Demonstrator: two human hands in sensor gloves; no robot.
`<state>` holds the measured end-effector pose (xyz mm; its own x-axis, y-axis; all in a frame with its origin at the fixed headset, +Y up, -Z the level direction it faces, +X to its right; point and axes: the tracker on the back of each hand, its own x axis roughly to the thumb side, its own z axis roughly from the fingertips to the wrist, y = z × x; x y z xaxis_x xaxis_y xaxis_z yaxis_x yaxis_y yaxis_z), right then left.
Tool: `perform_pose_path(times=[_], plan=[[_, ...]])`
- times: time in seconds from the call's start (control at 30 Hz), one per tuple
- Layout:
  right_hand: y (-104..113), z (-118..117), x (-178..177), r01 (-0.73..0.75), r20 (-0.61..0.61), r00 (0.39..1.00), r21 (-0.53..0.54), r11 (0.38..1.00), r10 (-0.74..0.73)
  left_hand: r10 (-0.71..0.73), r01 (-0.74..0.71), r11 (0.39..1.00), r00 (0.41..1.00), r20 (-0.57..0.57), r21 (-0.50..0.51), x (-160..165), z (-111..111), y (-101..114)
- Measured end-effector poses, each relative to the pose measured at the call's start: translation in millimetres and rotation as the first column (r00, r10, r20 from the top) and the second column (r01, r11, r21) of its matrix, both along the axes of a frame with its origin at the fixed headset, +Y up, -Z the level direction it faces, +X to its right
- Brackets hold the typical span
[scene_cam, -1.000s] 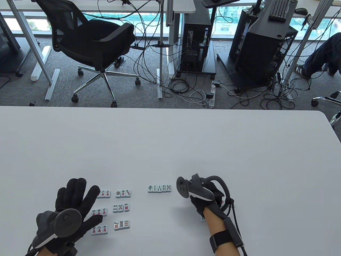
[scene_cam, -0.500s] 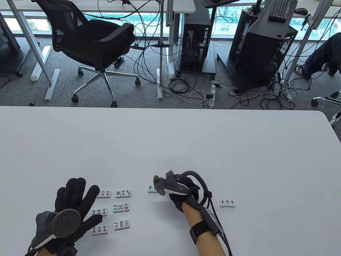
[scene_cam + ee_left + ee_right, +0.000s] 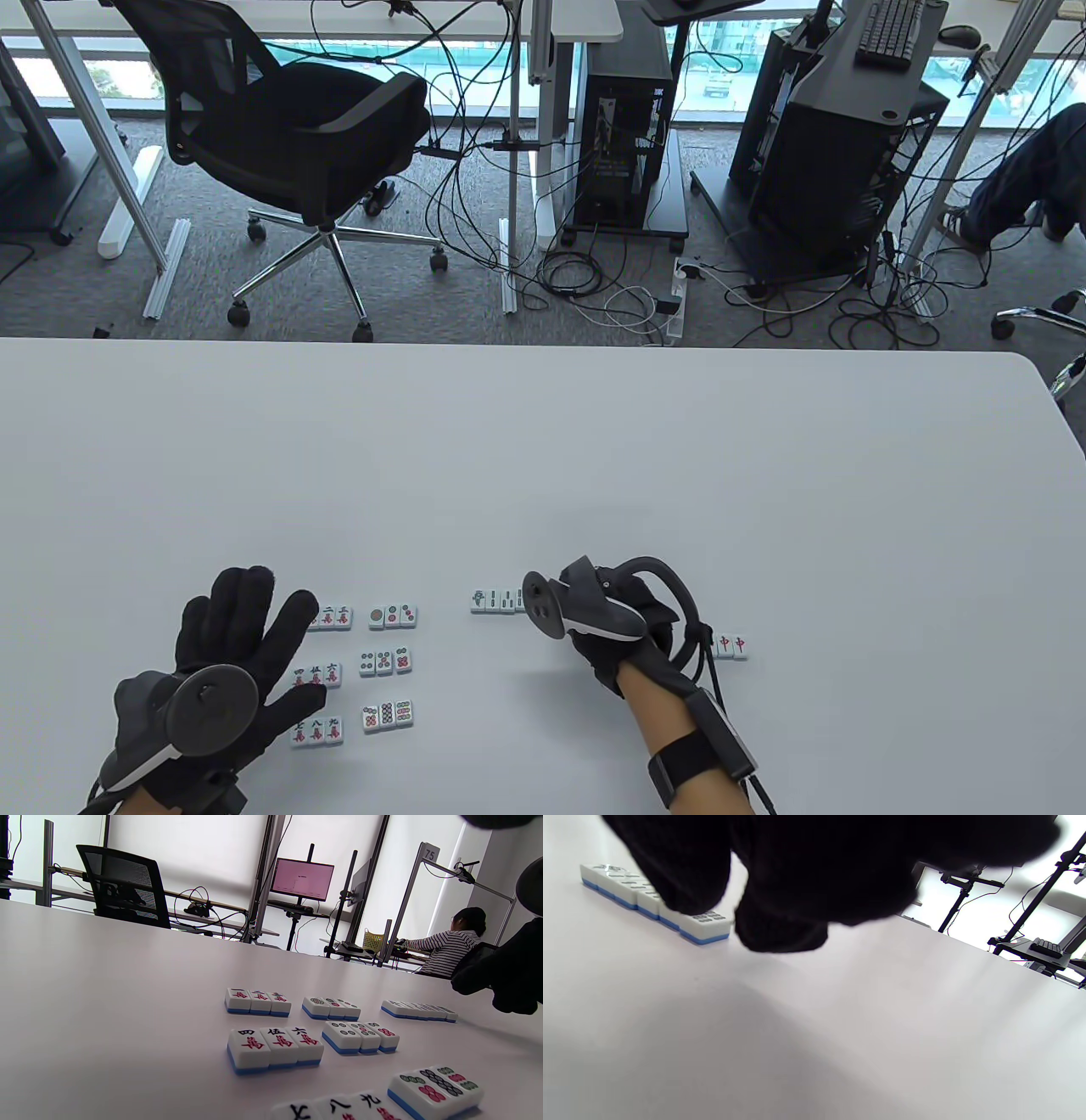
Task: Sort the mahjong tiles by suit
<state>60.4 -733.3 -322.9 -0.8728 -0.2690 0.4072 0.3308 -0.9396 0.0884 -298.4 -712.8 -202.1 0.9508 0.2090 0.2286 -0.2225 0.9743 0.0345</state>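
Note:
My left hand (image 3: 246,632) lies flat and spread on the table, holding nothing, beside three rows of character tiles (image 3: 318,676) (image 3: 275,1043). Three rows of dot tiles (image 3: 386,662) (image 3: 360,1036) sit just right of those. A bamboo row (image 3: 496,600) (image 3: 649,897) (image 3: 419,1011) lies further right. My right hand (image 3: 607,628) (image 3: 509,984) hovers at that row's right end and covers its last tiles. Its fingertips (image 3: 685,895) hang down right at the row, with no tile held between them. Red dragon tiles (image 3: 734,645) peek out behind the right wrist.
The white table (image 3: 543,441) stretches bare beyond the tiles to its far edge. An office chair (image 3: 288,127), computer towers and floor cables stand past that edge. A seated person (image 3: 454,942) works at another desk in the background.
My right hand swept left from the red dragon tiles over the bamboo row, then drifted back right a little. The red dragon tiles came into sight. The left hand stayed still.

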Motion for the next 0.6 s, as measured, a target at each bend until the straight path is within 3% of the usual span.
perform_pose_path(times=[0.17,0.37,0.6], plan=[[5,18,31,-0.005,0.043,0.999,-0.055,0.998,0.007,-0.007,0.007,1.000,1.000,-0.001,-0.001,0,0,0],[-6,44,49,-0.082,0.037,0.995,-0.188,0.979,0.091,-0.019,0.019,1.000,1.000,-0.005,-0.009,1,0,-2],[-22,58,41,-0.186,-0.016,0.982,-0.139,0.973,0.186,-0.025,0.025,1.000,1.000,-0.007,-0.016,2,0,-1]])
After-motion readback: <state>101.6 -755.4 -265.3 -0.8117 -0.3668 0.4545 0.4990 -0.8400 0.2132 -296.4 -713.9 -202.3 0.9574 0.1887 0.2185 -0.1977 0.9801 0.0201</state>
